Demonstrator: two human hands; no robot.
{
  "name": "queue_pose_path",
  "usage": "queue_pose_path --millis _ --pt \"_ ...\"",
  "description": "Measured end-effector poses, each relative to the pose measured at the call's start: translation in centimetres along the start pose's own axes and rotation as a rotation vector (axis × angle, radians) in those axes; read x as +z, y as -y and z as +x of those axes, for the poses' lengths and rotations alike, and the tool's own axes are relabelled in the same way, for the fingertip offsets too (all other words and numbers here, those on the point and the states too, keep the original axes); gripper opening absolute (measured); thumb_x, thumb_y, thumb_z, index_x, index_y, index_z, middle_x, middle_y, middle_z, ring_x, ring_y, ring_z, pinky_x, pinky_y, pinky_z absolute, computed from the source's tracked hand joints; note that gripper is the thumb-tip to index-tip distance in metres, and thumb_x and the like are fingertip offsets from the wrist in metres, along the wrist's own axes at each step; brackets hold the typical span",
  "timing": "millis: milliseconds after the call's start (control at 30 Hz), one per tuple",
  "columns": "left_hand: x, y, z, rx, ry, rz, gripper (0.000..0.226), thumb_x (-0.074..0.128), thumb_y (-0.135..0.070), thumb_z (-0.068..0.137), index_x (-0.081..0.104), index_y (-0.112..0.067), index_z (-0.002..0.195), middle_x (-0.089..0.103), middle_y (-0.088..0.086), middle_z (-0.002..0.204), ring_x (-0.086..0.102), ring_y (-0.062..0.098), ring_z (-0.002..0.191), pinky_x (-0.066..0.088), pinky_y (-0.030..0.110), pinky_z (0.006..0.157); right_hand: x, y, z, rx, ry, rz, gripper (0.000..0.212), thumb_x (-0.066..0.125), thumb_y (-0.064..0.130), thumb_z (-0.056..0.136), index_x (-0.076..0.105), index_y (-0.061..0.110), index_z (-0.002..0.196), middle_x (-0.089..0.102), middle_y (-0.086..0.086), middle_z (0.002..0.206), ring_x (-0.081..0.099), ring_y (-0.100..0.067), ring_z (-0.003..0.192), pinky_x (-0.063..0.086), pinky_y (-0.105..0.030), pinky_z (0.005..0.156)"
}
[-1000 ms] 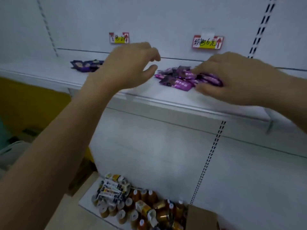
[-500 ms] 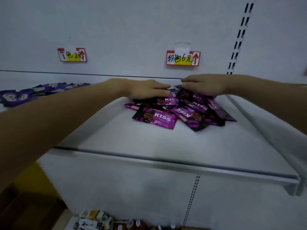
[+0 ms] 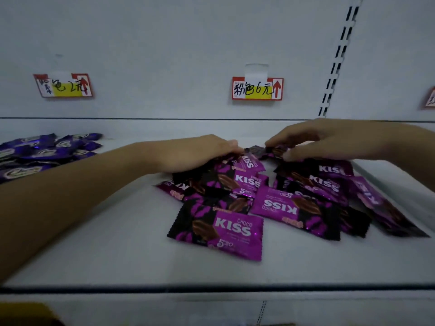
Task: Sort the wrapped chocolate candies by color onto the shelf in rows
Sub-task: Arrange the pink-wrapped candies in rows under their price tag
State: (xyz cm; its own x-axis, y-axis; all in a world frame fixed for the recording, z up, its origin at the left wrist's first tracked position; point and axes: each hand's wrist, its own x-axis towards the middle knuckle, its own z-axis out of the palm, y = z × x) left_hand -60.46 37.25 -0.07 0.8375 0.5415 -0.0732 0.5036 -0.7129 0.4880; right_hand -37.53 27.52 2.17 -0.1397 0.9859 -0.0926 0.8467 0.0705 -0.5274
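The magenta candies (image 3: 280,203) lie heaped on the shelf (image 3: 106,255), under and before both hands. The left hand (image 3: 195,154) lies palm down on the heap's back left edge, fingers bent; I cannot tell if it grips. The right hand (image 3: 329,140) pinches a dark wrapper (image 3: 261,152) at the back. Well to the left lie blue-purple candies (image 3: 47,151)

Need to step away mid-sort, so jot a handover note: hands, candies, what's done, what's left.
Left hand: palm down on the left side of the loose pile of magenta-and-black foil-wrapped candies, mid-shelf; whether it grips any is hidden.
Right hand: pinches one dark wrapper at the pile's back.
Done: blue-purple foil-wrapped candies lie grouped at the far left of the white shelf.
Left: the magenta pile is jumbled, not in rows; probably line it up below the red-and-yellow price tag.
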Motion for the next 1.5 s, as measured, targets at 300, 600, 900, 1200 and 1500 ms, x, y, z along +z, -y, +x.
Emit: queue_pose_path --millis 300,600,900,1200,1500 --pt "-0.9 1.4 -0.5 -0.15 -0.219 -0.022 0.049 0.058 -0.045 0.087 0.055 -0.019 0.129 0.062 -0.008 0.117 0.058 0.009 0.108 0.042 0.02 0.091 0.0 0.4 0.3 0.15 -0.166 -0.014 0.024 0.074 0.039 0.072 0.071 0.023 0.088 0.073 0.004 0.09 0.066 -0.016 0.088 0.047 -0.035 0.086" --pt "-1.0 0.1 -0.3 -0.039 -0.402 -0.368 0.042 0.071 -0.014 0.081 0.061 -0.013 0.122 0.065 -0.004 0.078 0.064 -0.002 0.066 0.048 0.008 0.061 -0.8 0.0 1.0 0.115 -0.241 0.476 0.011 0.058 0.012 0.088 0.062 0.016 0.078 0.064 0.001 0.077 0.057 -0.014 0.075 0.044 -0.027 0.071" --pt "-1.0 0.6 -0.9 0.006 -0.519 -0.609 0.01 0.059 -0.023 0.091 0.059 -0.013 0.091 0.072 0.004 0.08 0.063 0.016 0.072 0.055 0.029 0.075 -0.8 0.5 0.7 -0.018 -0.347 0.689 0.002 0.054 0.021 0.094 0.054 0.019 0.095 0.069 0.0 0.077 0.072 -0.018 0.069 0.054 -0.021 0.055" --pt "-1.3 0.4 -0.8 0.079 -0.73 -0.725 0.014 0.064 -0.02 0.089 0.055 -0.02 0.079 0.068 -0.008 0.065 0.058 0.007 0.062 0.047 0.025 0.068 -0.3 0.4 1.2 0.033 -0.311 0.59 0.027 0.052 0.002 0.092 0.058 0.019 0.113 0.066 -0.012 0.097 0.069 -0.02 0.075 0.055 -0.029 0.072" --pt "-1.0 0.9 -0.6 -0.009 -0.725 -0.847 0.039 0.068 -0.007 0.084 0.052 -0.012 0.119 0.072 0.006 0.088 0.072 0.017 0.07 0.057 0.024 0.066 -0.1 0.2 1.5 0.029 -0.425 0.623 0.016 0.054 0.006 0.093 0.061 0.013 0.106 0.069 -0.013 0.099 0.07 -0.023 0.082 0.054 -0.034 0.081"
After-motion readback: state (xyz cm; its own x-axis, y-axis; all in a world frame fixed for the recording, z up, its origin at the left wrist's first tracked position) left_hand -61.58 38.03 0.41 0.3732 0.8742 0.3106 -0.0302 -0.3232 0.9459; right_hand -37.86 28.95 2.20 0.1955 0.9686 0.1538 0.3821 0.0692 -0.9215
